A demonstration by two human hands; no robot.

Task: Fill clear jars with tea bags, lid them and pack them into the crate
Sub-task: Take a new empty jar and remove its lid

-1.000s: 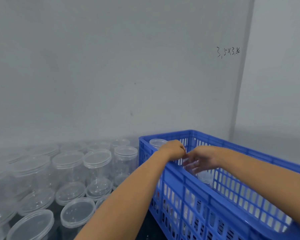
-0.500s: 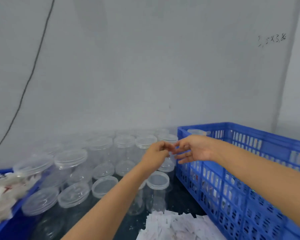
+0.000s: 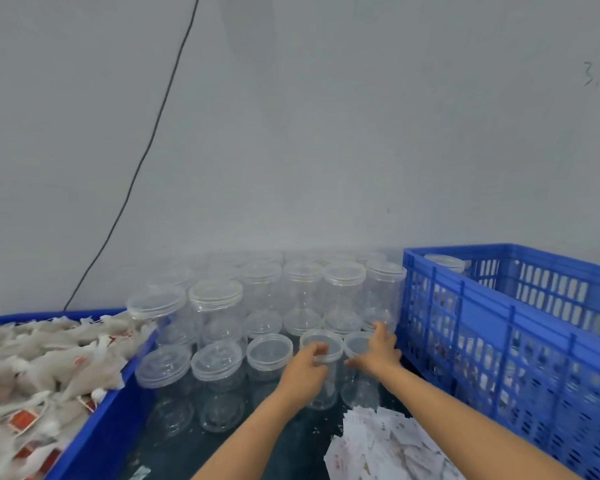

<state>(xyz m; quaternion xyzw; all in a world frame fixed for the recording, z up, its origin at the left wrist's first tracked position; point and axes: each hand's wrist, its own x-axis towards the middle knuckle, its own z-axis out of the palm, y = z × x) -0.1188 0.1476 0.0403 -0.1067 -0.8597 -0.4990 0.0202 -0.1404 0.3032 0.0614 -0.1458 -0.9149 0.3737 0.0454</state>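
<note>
Two bare forearms in view, entering from the near edge; no sleeves visible up to the frame border. Left hand (image 3: 303, 370) and right hand (image 3: 378, 351) ungloved. No rings, watch or wristband seen on the visible wrists and fingers.

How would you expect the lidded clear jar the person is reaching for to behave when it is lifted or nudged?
The clear jar looks empty and thin-walled, so probably light. It is tall for its base, so a sideways nudge may tip it into the neighbouring jars. Its smooth plastic may be slippery, perhaps why the left hand grips near the lid.
</note>
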